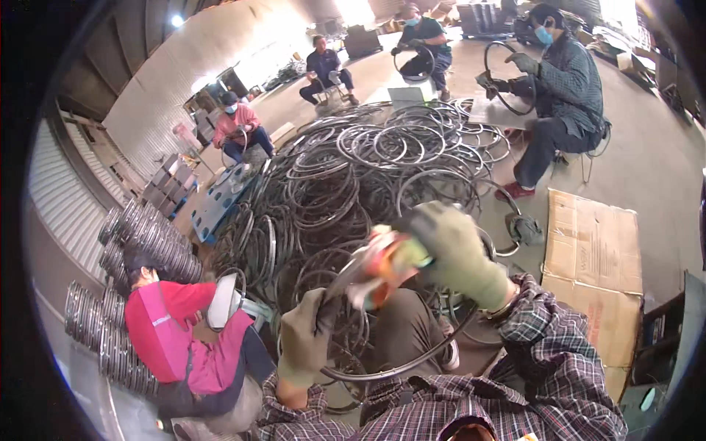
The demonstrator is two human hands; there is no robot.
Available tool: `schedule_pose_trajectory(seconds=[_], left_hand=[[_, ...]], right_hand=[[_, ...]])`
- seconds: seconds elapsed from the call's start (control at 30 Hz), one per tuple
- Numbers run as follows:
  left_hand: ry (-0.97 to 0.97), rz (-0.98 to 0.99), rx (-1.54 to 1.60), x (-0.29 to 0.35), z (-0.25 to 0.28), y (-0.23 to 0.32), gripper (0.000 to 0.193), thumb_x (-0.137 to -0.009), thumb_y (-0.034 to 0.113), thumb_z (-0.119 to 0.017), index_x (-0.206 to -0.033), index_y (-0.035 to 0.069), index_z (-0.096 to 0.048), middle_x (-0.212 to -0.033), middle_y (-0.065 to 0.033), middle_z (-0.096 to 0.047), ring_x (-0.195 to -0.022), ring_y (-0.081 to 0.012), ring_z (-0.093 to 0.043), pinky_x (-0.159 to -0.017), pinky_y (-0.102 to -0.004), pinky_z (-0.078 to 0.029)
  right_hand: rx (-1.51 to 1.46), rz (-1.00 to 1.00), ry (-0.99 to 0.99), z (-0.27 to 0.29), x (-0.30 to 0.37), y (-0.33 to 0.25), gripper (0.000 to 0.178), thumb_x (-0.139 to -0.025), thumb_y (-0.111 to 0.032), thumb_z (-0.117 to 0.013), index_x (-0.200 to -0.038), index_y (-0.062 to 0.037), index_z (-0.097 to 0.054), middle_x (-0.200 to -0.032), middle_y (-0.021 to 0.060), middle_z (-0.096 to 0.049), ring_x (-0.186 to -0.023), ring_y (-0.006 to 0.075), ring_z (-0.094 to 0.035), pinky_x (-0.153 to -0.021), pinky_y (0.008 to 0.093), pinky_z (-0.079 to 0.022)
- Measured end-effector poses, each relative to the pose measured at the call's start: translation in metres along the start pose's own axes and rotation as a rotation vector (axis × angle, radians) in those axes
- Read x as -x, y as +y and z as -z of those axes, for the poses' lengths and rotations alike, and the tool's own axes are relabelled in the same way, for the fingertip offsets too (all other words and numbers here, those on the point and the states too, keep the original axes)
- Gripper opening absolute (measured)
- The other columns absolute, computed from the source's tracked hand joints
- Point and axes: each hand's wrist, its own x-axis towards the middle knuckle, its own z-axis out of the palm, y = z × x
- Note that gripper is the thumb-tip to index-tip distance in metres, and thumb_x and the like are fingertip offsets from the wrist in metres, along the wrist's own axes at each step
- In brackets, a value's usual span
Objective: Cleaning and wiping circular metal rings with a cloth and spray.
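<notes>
A dark metal wheel rim (393, 373) stands tilted over my lap. My left hand (303, 342), in a greyish-green glove, is closed around the rim's left side. In my right hand (450, 250), also gloved, is a crumpled multicoloured rag (390, 266) of red, orange and green, smeared by motion. The rag is at the far side of the rim, between my two hands; whether it touches the metal I cannot tell. My trouser leg (412, 331) shows through the ring.
A big heap of rims (390, 147) spreads ahead of me. Flattened cardboard (592, 279) lies at right. Stacked rims (103, 316) stand at far left, beside a co-worker in red and pink (191, 331). Several other people sit around the heap. A blue pallet (224, 195) lies left.
</notes>
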Motion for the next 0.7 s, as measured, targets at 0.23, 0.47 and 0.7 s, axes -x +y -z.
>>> schedule_pose_trajectory(seconds=[0.23,0.47,0.7], left_hand=[[-0.007,0.077,0.052,-0.017,0.000,0.000,0.020,-0.090,0.011,-0.065,-0.108,0.004,-0.060,-0.079,-0.0224,-0.063,-0.075,-0.0406,-0.066,-0.061,-0.0402,-0.049],[-0.186,-0.189,0.121,-0.041,-0.013,0.019,0.028,-0.087,0.007,-0.066,-0.113,0.001,-0.055,-0.084,-0.0239,-0.064,-0.079,-0.0435,-0.065,-0.064,-0.0430,-0.051],[-0.119,-0.111,0.134,-0.020,-0.009,-0.001,0.027,-0.086,0.003,-0.066,-0.110,-0.001,-0.056,-0.085,-0.0196,-0.067,-0.079,-0.0364,-0.069,-0.060,-0.0392,-0.052]], right_hand=[[-0.472,-0.542,0.232,-0.037,0.077,0.083,0.045,-0.068,-0.001,-0.069,-0.112,-0.0024,-0.064,-0.094,0.0175,-0.071,-0.091,0.0334,-0.071,-0.077,0.0376,-0.054],[0.107,0.025,0.047,-0.002,0.001,-0.003,0.046,-0.059,-0.019,-0.078,-0.100,-0.0049,-0.063,-0.103,0.0118,-0.063,-0.098,0.0335,-0.061,-0.082,0.0436,-0.049],[-0.606,-0.722,0.296,-0.044,0.111,0.088,0.030,-0.081,-0.002,-0.066,-0.111,0.0007,-0.065,-0.093,0.0006,-0.067,-0.083,0.0066,-0.058,-0.074,0.0249,-0.049]])
